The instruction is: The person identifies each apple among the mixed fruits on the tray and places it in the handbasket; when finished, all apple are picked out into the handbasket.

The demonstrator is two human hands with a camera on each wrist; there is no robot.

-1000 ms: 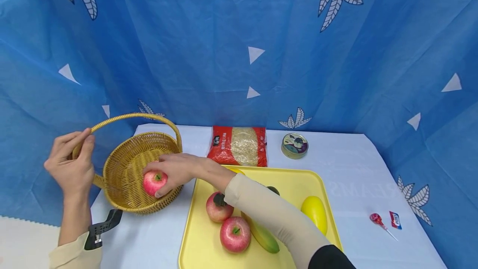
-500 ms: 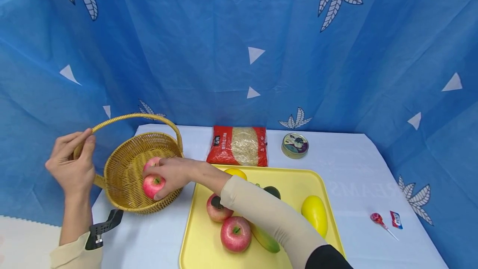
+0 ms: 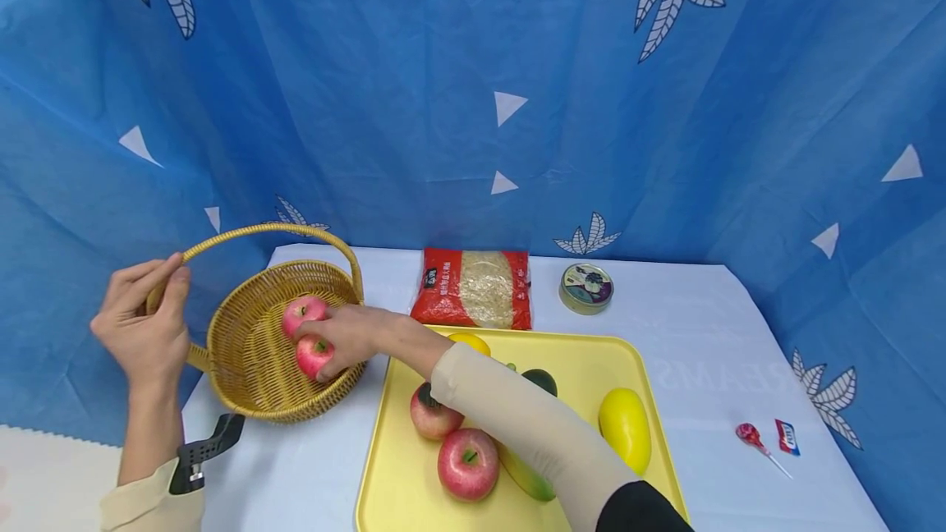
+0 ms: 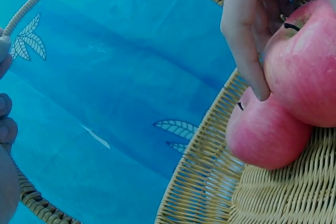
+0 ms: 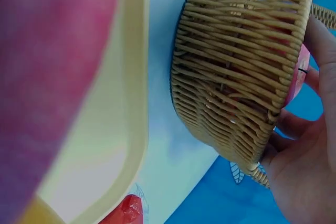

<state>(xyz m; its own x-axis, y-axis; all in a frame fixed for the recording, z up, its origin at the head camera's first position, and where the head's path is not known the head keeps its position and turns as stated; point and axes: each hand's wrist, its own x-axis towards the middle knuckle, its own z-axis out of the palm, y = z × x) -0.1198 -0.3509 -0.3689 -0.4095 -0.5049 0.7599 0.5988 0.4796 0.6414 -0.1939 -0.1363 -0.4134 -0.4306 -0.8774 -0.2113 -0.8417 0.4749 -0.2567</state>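
My left hand (image 3: 144, 314) grips the arched handle (image 3: 266, 227) of a round yellow wicker basket (image 3: 236, 351), which stands at the table's left. My right hand (image 3: 358, 333) is over the basket's right rim, its fingers and thumb around a red apple (image 3: 314, 355). Just behind that apple lies a second apple (image 3: 301, 312) inside the basket. The left wrist view has the held apple (image 4: 307, 66) overlapping the lower apple (image 4: 268, 135), with a fingertip between them. In the right wrist view the basket's wall (image 5: 236, 61) hides most of the fruit.
A yellow tray (image 3: 591, 351) bears two apples (image 3: 468, 465), a yellow mango-like fruit (image 3: 625, 431), a green-yellow banana (image 3: 526, 474) and partly hidden produce. Behind it are a red bag of noodles (image 3: 473, 290) and a round tin (image 3: 586, 287). A lollipop (image 3: 750, 435) lies at right.
My right hand has shifted slightly right with its apple. The second apple in the basket, hidden at first, has come into view behind it. My left hand stays on the handle.
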